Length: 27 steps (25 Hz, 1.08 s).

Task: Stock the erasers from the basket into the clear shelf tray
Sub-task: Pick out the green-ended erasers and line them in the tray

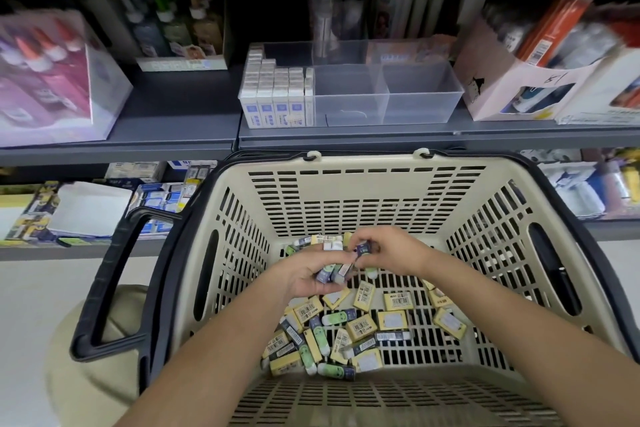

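I am looking into a stationery shop aisle. Grey metal shelves (173,121) run in 2 tiers, their front edges lined with open display cartons of glue bottles (38,55) and other packaged goods. A plastic shopping basket (363,191) holds loose barcoded erasers (360,326). A clear tray (415,109) at the upper shelf's front edge carries rows of boxed stock (277,107).
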Each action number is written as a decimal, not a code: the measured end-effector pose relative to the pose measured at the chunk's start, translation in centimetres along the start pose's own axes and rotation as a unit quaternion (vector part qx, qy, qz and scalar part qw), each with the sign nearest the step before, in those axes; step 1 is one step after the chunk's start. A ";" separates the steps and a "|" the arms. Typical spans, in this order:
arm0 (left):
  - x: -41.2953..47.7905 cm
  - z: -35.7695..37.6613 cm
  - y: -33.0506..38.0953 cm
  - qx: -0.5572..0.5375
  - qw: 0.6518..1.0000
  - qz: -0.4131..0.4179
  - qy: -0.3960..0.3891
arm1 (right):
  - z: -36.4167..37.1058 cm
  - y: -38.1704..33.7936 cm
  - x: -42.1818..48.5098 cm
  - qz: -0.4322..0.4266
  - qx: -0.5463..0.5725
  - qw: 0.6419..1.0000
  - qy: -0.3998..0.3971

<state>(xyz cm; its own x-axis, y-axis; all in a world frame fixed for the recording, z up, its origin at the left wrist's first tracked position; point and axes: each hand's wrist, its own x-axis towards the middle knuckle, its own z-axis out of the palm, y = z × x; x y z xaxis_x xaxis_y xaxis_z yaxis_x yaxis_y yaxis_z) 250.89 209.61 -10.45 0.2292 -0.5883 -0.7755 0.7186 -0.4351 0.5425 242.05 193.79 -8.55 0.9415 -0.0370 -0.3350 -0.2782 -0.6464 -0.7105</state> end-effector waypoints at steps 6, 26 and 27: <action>-1.4 1.8 2.3 0.019 0.996 0.084 0.035 | -3.3 -1.6 -1.0 0.022 0.136 0.989 0.061; -6.6 -1.7 14.9 0.071 0.839 0.463 0.277 | -16.0 -12.1 5.4 -0.018 -0.019 0.936 0.350; -6.5 -1.9 14.7 0.093 0.826 0.475 0.290 | -16.7 -12.5 6.2 -0.012 -0.053 0.930 0.364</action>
<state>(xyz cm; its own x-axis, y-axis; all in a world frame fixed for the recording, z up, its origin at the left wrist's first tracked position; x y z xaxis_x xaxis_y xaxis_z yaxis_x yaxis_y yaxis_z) 261.25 208.30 1.97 0.9463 -0.3217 0.0329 -0.0666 -0.0945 0.9933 254.53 188.93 8.61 0.8366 -0.5038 0.2152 -0.2720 -0.7229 -0.6352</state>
